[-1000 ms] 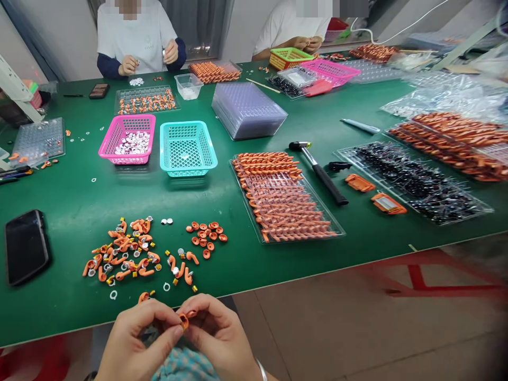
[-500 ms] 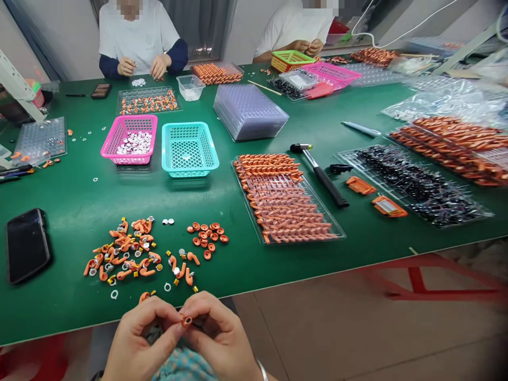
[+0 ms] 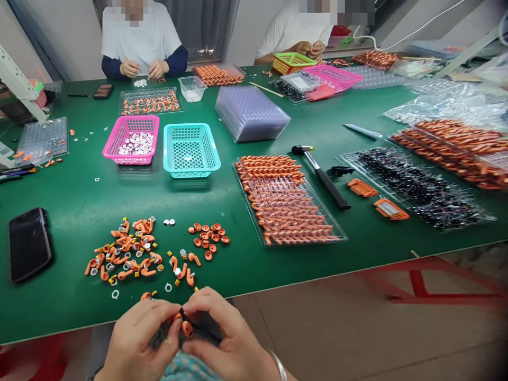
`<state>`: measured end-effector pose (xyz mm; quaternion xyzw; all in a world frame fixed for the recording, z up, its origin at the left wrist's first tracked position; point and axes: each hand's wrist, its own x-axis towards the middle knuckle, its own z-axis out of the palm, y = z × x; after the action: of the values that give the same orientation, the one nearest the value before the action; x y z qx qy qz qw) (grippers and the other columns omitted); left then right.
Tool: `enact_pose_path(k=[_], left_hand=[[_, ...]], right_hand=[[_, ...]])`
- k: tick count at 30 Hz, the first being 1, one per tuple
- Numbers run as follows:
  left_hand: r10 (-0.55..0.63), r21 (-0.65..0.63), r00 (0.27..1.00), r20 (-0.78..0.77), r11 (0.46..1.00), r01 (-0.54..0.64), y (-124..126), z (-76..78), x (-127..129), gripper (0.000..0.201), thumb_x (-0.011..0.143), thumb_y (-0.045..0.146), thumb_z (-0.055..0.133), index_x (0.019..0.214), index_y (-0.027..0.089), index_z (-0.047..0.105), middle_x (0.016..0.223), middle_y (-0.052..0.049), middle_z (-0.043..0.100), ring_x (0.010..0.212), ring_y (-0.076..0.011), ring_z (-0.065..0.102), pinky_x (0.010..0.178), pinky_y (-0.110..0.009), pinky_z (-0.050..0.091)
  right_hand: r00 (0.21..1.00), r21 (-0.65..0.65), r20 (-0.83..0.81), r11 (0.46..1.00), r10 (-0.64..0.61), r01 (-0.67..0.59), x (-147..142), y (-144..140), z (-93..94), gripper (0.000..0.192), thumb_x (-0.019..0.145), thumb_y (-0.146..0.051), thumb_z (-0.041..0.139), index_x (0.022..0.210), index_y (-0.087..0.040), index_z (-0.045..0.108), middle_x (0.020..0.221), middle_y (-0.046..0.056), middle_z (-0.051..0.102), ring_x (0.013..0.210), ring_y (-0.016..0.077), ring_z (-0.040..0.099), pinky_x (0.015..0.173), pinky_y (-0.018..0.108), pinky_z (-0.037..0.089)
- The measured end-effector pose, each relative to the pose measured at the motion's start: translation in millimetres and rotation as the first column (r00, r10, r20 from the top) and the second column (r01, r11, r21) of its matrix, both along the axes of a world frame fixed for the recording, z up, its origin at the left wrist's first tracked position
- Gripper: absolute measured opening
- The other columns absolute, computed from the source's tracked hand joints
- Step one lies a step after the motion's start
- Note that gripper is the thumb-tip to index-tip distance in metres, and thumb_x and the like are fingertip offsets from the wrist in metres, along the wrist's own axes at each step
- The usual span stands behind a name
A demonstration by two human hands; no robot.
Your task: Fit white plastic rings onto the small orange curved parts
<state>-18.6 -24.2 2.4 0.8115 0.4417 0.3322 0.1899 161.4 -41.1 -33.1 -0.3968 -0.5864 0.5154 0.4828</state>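
My left hand (image 3: 138, 338) pinches an orange piece (image 3: 187, 329) above patterned cloth (image 3: 188, 368), just off the surface (image 3: 226, 201); my right hand (image 3: 226, 330) is beside it, thumb and forefinger parted.

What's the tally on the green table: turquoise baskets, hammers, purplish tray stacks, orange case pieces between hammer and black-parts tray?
Turquoise basket: 1
Hammer: 1
Purplish tray stack: 1
Orange case pieces: 2
Total: 5
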Motion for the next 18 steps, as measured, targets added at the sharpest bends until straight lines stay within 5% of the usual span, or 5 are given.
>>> enact_pose_path(k=[6, 13, 18], left_hand=[[0.018, 0.25, 0.995, -0.103, 0.968, 0.008, -2, -8.0, -3, 0.014, 0.089, 0.014, 0.06, 0.101, 0.017, 0.067, 0.084, -0.005, 0.077, 0.075, -0.0161, 0.073, 0.078, -0.026, 0.057], [0.006, 0.324, 0.984, -0.18, 0.944, 0.053, -3, -5.8, -3, 0.013, 0.093, 0.013, 0.056, 0.101, 0.015, 0.066, 0.083, -0.004, 0.078, 0.075, -0.0158, 0.074, 0.079, -0.026, 0.056], [0.001, 0.333, 0.983, -0.186, 0.941, 0.062, -2, -4.1, -2, 0.013, 0.093, 0.013, 0.055, 0.1, 0.015, 0.066, 0.082, -0.004, 0.078, 0.074, -0.0159, 0.074, 0.077, -0.025, 0.057]], right_hand=[[0.994, 0.103, 0.103, 0.994, -0.031, 0.02, 4, 1, 10.4, 0.026, 0.081, -0.017, 0.072, 0.105, -0.024, 0.065, 0.09, 0.006, 0.066, 0.08, 0.0184, 0.063, 0.07, 0.026, 0.054], [0.974, 0.193, 0.195, 0.978, -0.114, 0.076, -6, -3, -0.4, 0.03, 0.083, -0.006, 0.064, 0.107, -0.024, 0.065, 0.095, 0.008, 0.073, 0.086, 0.0187, 0.069, 0.077, 0.025, 0.057], [0.985, 0.122, 0.124, 0.987, -0.121, 0.106, -7, -5, -2.2, 0.03, 0.084, -0.004, 0.062, 0.106, -0.025, 0.067, 0.096, 0.006, 0.074, 0.086, 0.0181, 0.071, 0.079, 0.025, 0.058]])
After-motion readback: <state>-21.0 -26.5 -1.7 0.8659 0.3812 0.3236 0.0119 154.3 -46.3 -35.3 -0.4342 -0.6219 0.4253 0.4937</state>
